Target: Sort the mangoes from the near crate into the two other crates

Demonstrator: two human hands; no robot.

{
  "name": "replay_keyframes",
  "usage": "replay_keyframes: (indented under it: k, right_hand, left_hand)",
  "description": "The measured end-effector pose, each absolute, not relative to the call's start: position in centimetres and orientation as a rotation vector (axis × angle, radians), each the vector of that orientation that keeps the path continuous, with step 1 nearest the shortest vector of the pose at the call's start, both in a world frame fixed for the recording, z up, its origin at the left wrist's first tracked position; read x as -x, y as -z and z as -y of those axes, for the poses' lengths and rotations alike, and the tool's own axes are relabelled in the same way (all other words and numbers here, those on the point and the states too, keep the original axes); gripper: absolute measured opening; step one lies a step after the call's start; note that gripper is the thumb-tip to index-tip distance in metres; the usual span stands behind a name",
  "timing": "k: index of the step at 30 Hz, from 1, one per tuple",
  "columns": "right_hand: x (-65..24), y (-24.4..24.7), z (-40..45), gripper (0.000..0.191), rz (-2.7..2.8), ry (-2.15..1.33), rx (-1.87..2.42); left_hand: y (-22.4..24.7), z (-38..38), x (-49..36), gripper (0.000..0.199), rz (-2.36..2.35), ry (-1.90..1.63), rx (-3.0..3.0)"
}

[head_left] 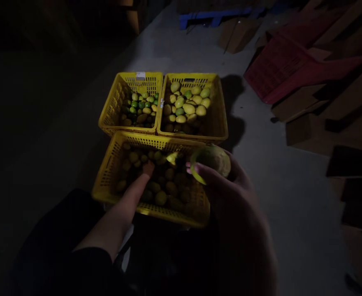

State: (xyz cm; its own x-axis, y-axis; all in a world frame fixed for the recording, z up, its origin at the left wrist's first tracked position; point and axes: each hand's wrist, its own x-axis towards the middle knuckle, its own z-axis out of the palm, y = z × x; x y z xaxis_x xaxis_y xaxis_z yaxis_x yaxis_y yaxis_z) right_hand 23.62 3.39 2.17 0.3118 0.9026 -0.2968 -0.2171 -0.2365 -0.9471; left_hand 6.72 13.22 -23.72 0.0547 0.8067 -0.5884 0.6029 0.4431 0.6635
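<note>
My right hand (227,176) is raised above the right end of the near yellow crate (181,220). Its thumb and fingers wrap round a round yellow-green fruit (213,160) with a pale, mottled side; I cannot tell its kind. Inside that same crate, my left hand (149,167) reaches down among dim fruits (161,198). Shadow hides its fingertips and anything they may hold. Between the two hands, a brightly lit yellow fruit (172,157) lies in the near crate.
Two yellow crates stand behind: the left one (107,111) holds mostly green and some yellow fruits, the right one (223,111) mostly yellow fruits. A red crate (276,65) and cardboard boxes (310,131) line the right side. A blue pallet (199,18) lies at the back.
</note>
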Motion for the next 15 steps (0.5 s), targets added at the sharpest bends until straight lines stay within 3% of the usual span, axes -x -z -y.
replay_keyframes:
  k: [8,15]
  right_hand:
    - [-23.6,-2.0,-4.1,0.038,0.683,-1.148,1.360]
    - [-23.9,-2.4,-4.6,0.034,0.627,-1.171,1.175]
  left_hand:
    - [23.9,-13.2,-7.4,0.034,-1.593,-0.161,-1.280]
    - [18.8,-13.5,-4.5,0.026,-1.486,-0.447,-1.143]
